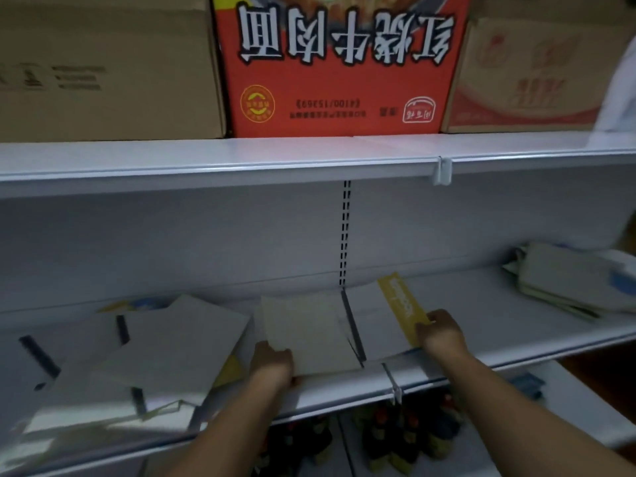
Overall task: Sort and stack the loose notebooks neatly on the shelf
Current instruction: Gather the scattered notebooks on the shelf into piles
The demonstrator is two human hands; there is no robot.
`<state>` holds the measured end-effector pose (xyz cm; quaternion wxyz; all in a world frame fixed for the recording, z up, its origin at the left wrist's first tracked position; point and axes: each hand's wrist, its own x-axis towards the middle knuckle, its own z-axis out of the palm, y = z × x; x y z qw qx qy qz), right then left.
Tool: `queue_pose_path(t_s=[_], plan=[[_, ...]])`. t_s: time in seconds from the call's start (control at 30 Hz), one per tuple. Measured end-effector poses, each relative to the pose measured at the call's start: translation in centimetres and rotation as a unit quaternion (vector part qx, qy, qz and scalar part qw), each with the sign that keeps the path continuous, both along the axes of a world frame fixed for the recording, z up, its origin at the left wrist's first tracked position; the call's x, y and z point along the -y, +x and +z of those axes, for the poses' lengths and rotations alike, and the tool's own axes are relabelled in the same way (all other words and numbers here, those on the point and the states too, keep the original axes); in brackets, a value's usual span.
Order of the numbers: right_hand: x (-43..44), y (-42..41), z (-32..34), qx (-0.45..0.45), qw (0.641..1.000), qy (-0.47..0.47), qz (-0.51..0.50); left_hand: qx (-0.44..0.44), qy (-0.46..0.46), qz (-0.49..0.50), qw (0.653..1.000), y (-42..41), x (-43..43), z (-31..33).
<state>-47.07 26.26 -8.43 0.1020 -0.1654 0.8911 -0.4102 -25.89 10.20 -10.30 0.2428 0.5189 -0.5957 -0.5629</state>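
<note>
Head view: flat matte notebooks (306, 332) under both hands, glossy white shelf (344, 390).

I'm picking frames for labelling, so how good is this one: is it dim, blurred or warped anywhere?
Head view: dim overall, with soft focus throughout. The loose notebooks at lower left smear into streaks, as does the pile at far right. The shelf edges bow from the wide-angle lens. The red box's large print stays legible, upside down; both hands, left and right, are fairly distinct.

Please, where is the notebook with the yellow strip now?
The yellow-strip notebook lies mid-shelf, just right of the divider, with the right hand on its near corner.
</note>
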Motion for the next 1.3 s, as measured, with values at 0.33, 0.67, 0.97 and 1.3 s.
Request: queue_pose_path(t_s=[0.33, 0.67, 0.97, 1.3], plan=[[4.2, 3.1, 0.9, -0.110, 0.983, 0.098, 0.109, 0.248, -0.306, -0.132, 0.910, 3.8, 0.9, 4.6], [16.5, 21.2, 2.8, 0.058, 0.919, 0.090, 0.378, 0.484, -0.297, 0.003, 0.823, 20.5, 8.8, 7.0], [19.0, 21.5, 0.5, 0.225, 0.933, -0.101, 0.261, 0.431, -0.255, -0.042, 0.865, 19.4, 10.0, 7.4], [11.0, 8.7, 3.9, 0.102, 0.963, -0.164, 0.190, 0.442, -0.329, -0.135, 0.823, 14.0, 7.7, 6.4]])
